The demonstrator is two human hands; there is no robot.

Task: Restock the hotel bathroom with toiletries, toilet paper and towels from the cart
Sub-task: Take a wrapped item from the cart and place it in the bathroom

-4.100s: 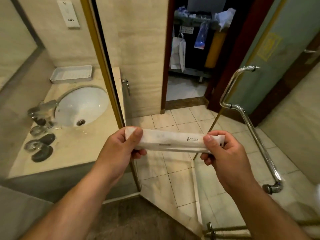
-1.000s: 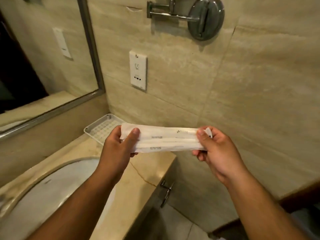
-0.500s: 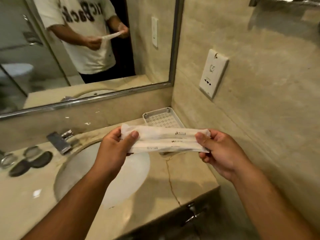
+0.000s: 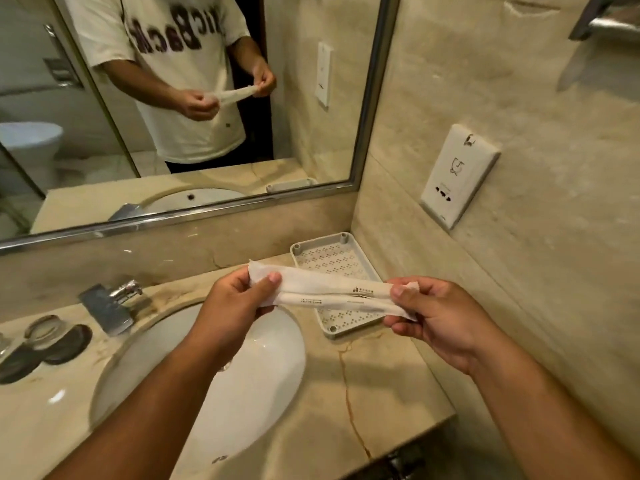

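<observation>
Packets: slim white paper-wrapped toiletry packets (image 4: 329,294) with small print, held level in the air above the tray's near half.
Left hand (image 4: 239,299): thumb and curled fingers pinch the packets' left end.
Right hand (image 4: 436,317): pinches the right end the same way.
Tray (image 4: 332,263): pale perforated plastic, in the counter's back right corner against the wall.
Counter: beige marble countertop (image 4: 381,393) with a brown crack (image 4: 349,393); white oval basin (image 4: 263,368) sunk in it, chrome faucet (image 4: 110,304) behind.
Room: metal-framed mirror (image 4: 372,98) above; white wall socket (image 4: 457,174) on the right-hand stone wall.
</observation>
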